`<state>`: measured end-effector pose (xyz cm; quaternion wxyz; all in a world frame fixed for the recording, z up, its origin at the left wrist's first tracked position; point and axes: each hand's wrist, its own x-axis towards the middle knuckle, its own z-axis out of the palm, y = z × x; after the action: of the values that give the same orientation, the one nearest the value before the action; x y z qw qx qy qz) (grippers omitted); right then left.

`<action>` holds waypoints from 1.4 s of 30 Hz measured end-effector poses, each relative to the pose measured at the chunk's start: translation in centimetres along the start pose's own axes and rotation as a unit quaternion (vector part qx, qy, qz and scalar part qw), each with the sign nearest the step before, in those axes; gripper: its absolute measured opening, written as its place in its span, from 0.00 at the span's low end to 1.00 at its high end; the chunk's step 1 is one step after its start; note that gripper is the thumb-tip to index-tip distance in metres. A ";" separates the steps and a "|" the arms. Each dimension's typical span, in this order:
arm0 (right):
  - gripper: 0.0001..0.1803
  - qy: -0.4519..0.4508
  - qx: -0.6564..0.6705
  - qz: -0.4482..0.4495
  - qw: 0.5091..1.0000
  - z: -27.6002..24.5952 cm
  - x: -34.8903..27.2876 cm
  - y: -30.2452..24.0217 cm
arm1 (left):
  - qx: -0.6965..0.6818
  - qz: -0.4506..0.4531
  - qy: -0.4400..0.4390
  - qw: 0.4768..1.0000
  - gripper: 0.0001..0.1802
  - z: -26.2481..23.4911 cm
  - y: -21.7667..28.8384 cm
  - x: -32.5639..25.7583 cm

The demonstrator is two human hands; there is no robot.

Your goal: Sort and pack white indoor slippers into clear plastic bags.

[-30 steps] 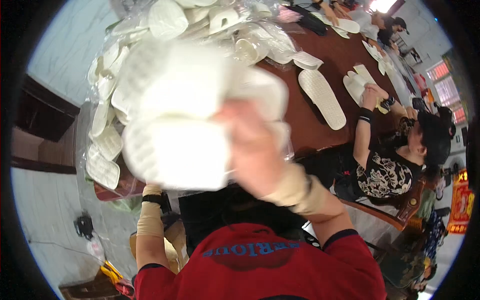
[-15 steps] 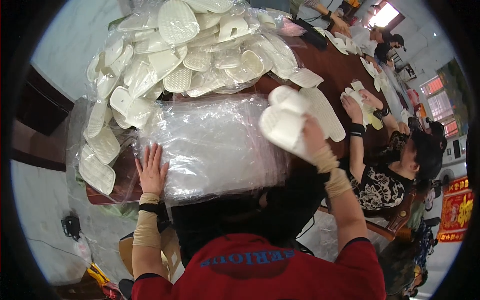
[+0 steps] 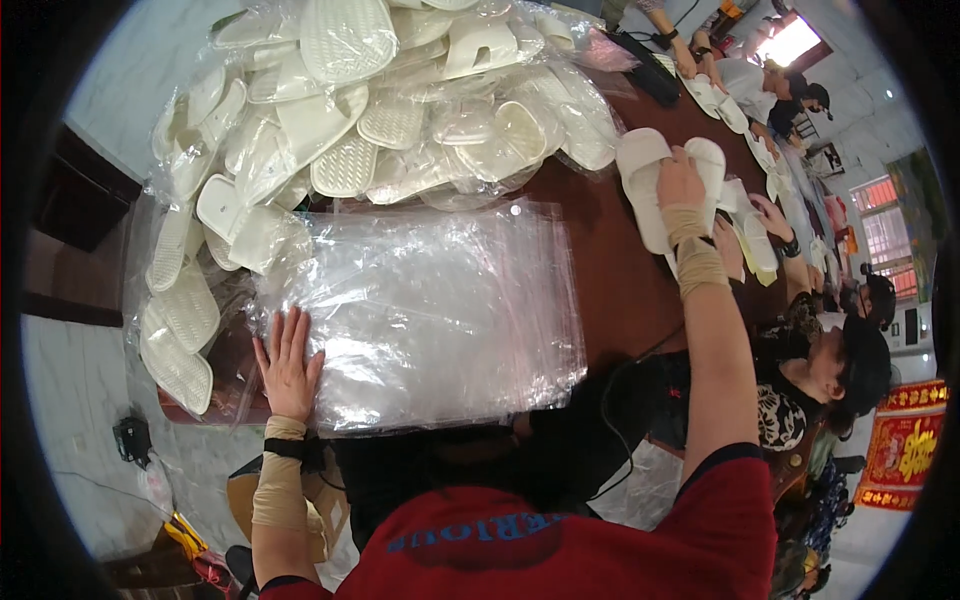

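The pair of white slippers (image 3: 668, 180) is pressed flat under the right hand (image 3: 682, 182), no clenched grasp visible, far right of the open left hand (image 3: 288, 362) steadying the stack of clear bags (image 3: 430, 310), and is best kept aligned, soles together

A pair of white slippers (image 3: 668, 185) lies side by side, far right; a flat stack of clear plastic bags (image 3: 430, 310) lies near, centre.
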<state>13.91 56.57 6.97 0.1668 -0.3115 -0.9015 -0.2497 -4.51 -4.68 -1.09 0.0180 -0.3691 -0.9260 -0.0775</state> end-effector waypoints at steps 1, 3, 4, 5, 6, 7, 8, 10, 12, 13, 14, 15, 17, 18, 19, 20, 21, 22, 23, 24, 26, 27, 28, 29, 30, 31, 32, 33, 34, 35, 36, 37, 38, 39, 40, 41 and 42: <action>0.11 0.031 0.012 -0.013 0.999 0.4 0.0 -1.3 | -0.003 0.003 0.001 1.000 0.33 0.0 0.1 0.1; 0.11 -0.067 -0.032 0.018 0.997 2.0 0.3 -1.7 | -0.001 0.004 -0.003 1.000 0.33 0.3 0.1 0.3; 0.12 -0.162 -0.077 0.051 0.982 2.9 0.1 -1.8 | -0.002 0.007 -0.002 1.000 0.33 0.4 0.2 0.5; 0.12 -0.165 -0.081 0.052 0.982 3.5 -0.1 -1.2 | -0.003 0.010 -0.002 1.000 0.33 0.5 0.3 0.6; 0.13 -0.149 -0.108 0.077 0.980 4.3 -0.3 -0.1 | -0.004 0.009 -0.004 1.000 0.33 0.4 0.2 0.5; 0.13 -0.131 -0.134 0.102 0.977 4.4 -0.2 0.5 | 0.002 0.007 -0.011 1.000 0.33 0.5 0.3 0.6; 0.14 -0.176 -0.144 0.065 0.972 4.2 0.0 1.6 | 0.007 0.006 -0.017 1.000 0.33 0.5 0.3 0.7; 0.14 -0.235 -0.118 0.058 0.963 2.9 1.9 1.4 | 0.005 0.005 -0.015 1.000 0.33 0.1 0.1 0.7; 0.14 -0.293 -0.090 0.053 0.950 1.5 2.6 -0.2 | 0.011 0.005 -0.012 1.000 0.33 -0.2 -0.1 0.6; 0.14 -0.274 -0.083 0.044 0.957 0.9 2.7 -1.5 | 0.010 0.003 -0.013 1.000 0.33 -0.2 0.0 0.7; 0.15 -0.254 -0.075 0.035 0.964 0.8 2.9 -2.3 | 0.007 0.002 -0.016 1.000 0.33 -0.1 0.1 0.8; 0.15 -0.258 -0.077 0.037 0.962 0.9 2.6 -2.3 | 0.003 0.006 -0.021 1.000 0.33 -0.1 0.0 0.8; 0.14 -0.254 -0.247 -0.026 0.935 1.2 2.5 -2.5 | 0.006 0.008 -0.028 1.000 0.33 0.5 -0.2 0.5; 0.14 -0.253 -0.246 -0.027 0.935 1.1 3.1 -2.6 | 0.010 0.004 -0.028 1.000 0.34 0.9 -0.1 0.7; 0.14 -0.248 -0.198 -0.016 0.948 0.9 3.8 -2.6 | 0.011 0.003 -0.028 1.000 0.34 0.9 -0.1 0.9; 0.15 -0.241 -0.149 -0.007 0.959 0.7 4.6 -2.6 | 0.016 0.003 -0.024 1.000 0.34 0.7 -0.2 1.2; 0.17 -0.237 -0.102 0.003 0.966 0.7 4.9 -2.4 | 0.019 0.004 -0.022 1.000 0.34 0.5 0.0 1.2; 0.17 -0.238 -0.104 0.000 0.966 1.3 4.8 -2.4 | 0.005 0.000 -0.025 1.000 0.34 0.1 0.2 1.3; 0.16 -0.160 -0.093 -0.108 0.977 2.2 4.6 -2.6 | 0.003 -0.002 -0.026 1.000 0.34 0.0 0.3 1.3; 0.16 -0.078 -0.078 -0.214 0.971 3.2 4.2 -3.1 | 0.008 -0.003 -0.025 1.000 0.34 -0.1 0.3 1.2; 0.12 0.036 -0.011 -0.310 0.950 4.6 3.2 -4.3 | 0.013 -0.004 -0.025 1.000 0.34 -0.2 0.1 0.8; 0.12 0.039 -0.013 -0.308 0.951 5.7 4.0 -3.6 | 0.013 -0.003 -0.021 1.000 0.34 0.0 0.2 1.1; 0.12 -0.080 0.090 -0.161 0.980 6.9 5.1 -1.9 | 0.009 0.005 -0.020 1.000 0.34 0.6 0.4 1.4; 0.14 -0.195 0.198 -0.008 0.961 7.8 5.6 -1.3 | 0.012 0.010 -0.023 1.000 0.33 0.8 0.4 1.6; 0.15 -0.099 0.284 0.079 0.951 6.2 6.7 -2.8 | 0.012 -0.001 -0.026 1.000 0.33 0.4 0.1 0.9; 0.15 -0.033 0.325 0.088 0.941 4.9 8.2 -1.6 | 0.013 0.001 -0.024 1.000 0.33 0.1 0.0 0.7; 0.16 0.036 0.354 0.099 0.929 4.0 10.0 1.5 | 0.004 0.009 -0.015 1.000 0.33 0.3 0.3 1.1; 0.12 0.119 0.407 0.110 0.899 3.6 11.9 6.0 | -0.014 0.028 -0.003 1.000 0.33 1.0 1.0 2.1; 0.14 0.139 0.378 0.139 0.905 0.7 13.2 3.9 | -0.004 0.016 -0.009 1.000 0.33 0.6 0.4 1.0; 0.17 0.077 0.561 0.211 0.797 -5.3 13.4 -3.0 | 0.022 -0.017 -0.023 0.999 0.33 -0.6 -0.8 -1.4; 0.19 0.100 0.569 0.211 0.789 -7.0 14.3 0.6 | 0.014 -0.004 -0.013 1.000 0.33 -0.4 -0.5 -0.5; 0.19 0.110 0.559 0.211 0.794 -8.5 15.2 3.6 | 0.005 0.005 -0.005 1.000 0.33 0.1 -0.3 0.1; 0.19 0.231 0.396 0.122 0.880 -10.1 16.1 6.2 | 0.003 0.012 0.001 1.000 0.33 0.5 -0.1 0.5; 0.20 0.335 0.217 0.026 0.917 -11.8 16.7 7.1 | 0.005 0.014 0.005 1.000 0.33 0.8 -0.1 0.5; 0.20 0.335 0.223 0.025 0.915 -13.9 16.9 6.5 | 0.012 0.012 0.003 1.000 0.34 0.5 -0.2 0.3; 0.21 0.181 0.335 0.087 0.921 -16.8 16.9 5.3 | 0.011 0.006 0.006 1.000 0.34 0.4 -0.5 -0.2; 0.22 0.018 0.428 0.145 0.892 -19.4 16.3 4.5 | 0.008 0.007 0.008 1.000 0.34 0.6 -0.6 -0.3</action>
<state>7.37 56.66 31.82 0.3347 -0.3330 -0.8626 0.1817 -4.71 -5.19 -1.82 0.0286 -0.3744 -0.9239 -0.0730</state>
